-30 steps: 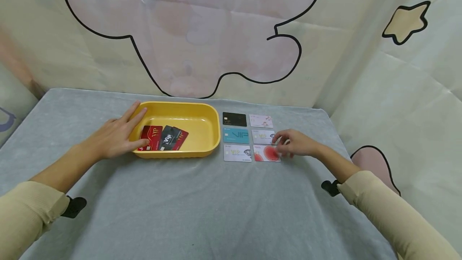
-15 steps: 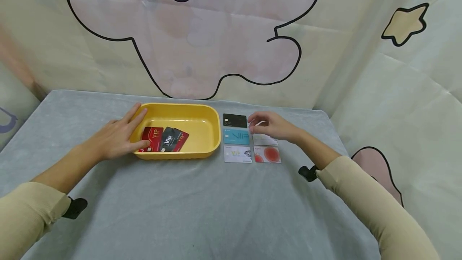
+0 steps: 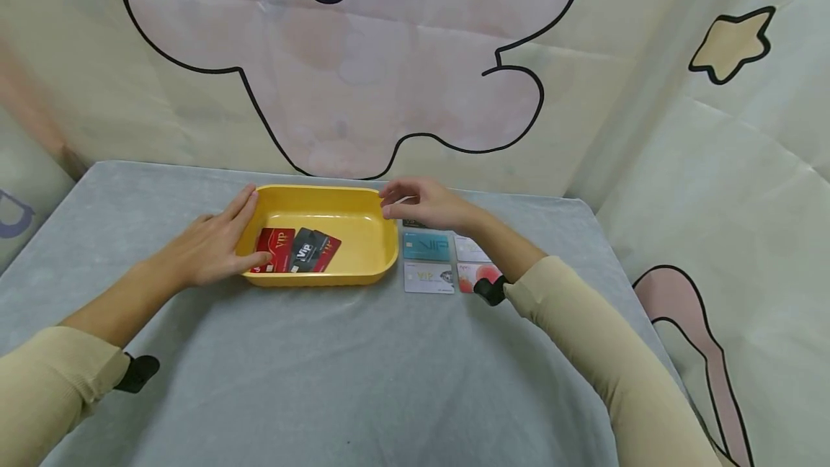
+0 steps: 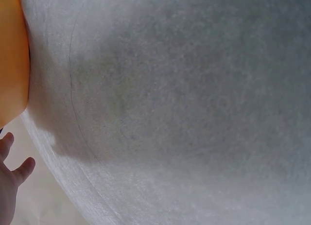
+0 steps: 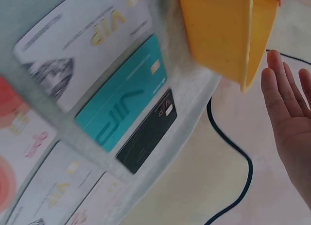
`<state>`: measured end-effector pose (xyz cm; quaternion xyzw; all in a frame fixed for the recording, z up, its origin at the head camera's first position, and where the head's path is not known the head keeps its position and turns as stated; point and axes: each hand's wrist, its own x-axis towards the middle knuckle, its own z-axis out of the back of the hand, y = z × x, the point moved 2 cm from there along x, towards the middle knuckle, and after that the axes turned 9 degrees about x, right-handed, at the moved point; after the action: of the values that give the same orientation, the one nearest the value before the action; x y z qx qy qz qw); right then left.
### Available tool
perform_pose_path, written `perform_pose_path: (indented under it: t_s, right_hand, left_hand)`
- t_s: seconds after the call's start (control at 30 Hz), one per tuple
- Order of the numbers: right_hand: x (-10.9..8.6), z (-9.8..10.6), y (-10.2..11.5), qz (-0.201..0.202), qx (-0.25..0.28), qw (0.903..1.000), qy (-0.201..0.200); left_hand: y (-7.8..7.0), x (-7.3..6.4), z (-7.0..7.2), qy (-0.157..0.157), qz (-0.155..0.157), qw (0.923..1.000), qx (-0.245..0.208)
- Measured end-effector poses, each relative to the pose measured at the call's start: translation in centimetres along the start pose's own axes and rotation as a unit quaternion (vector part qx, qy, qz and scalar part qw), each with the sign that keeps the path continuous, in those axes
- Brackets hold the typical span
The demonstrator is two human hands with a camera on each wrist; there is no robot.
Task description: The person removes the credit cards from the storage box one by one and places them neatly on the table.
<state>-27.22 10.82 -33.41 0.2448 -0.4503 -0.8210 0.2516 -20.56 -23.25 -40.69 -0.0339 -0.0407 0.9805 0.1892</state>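
Note:
My left hand [image 3: 210, 243] rests on the left side of the yellow tray [image 3: 318, 281], fingers spread along the rim and thumb over its front left corner. Above the tray's right rim is my right hand [image 3: 428, 206], fingers loosely bent with nothing seen between them; its fingertips are right at the rim. Inside the tray lie a red VIP card [image 3: 274, 247] and a dark grey card [image 3: 303, 251] overlapping another red one [image 3: 328, 252]. Right of the tray, a black card [image 5: 148, 132], a teal card [image 3: 426, 246] and a white VIP card [image 3: 429, 277] form a column.
A second column beside it has a card with red circles [image 3: 468, 276], a white VIP card [image 5: 56, 186] and a pale pink-printed card [image 5: 97, 200]. Grey cloth [image 3: 311, 373] covers the table. A printed curtain [image 3: 622, 78] hangs behind and to the right.
My right hand has moved left from the right column of cards, across the black card, to the tray's right rim. The left hand stays on the tray.

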Motion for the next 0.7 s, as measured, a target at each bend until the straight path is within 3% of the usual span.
perform_pose_path:
  t_s: [0.13,0.33,0.7]
  right_hand:
    - [1.2,-1.0,0.4,0.002,0.006,0.9998,0.018]
    - [2.6,-1.9,0.4,-0.026,0.024,0.9977,0.059]
    - [4.7,-3.5,0.8,-0.053,-0.008,0.9944,0.091]
  left_hand:
    - [0.0,0.0,0.0,-0.001,0.0,1.0,0.002]
    - [0.1,0.1,0.0,0.001,0.001,1.0,0.004]
    - [0.2,0.2,0.2,0.002,0.003,0.9998,0.021]
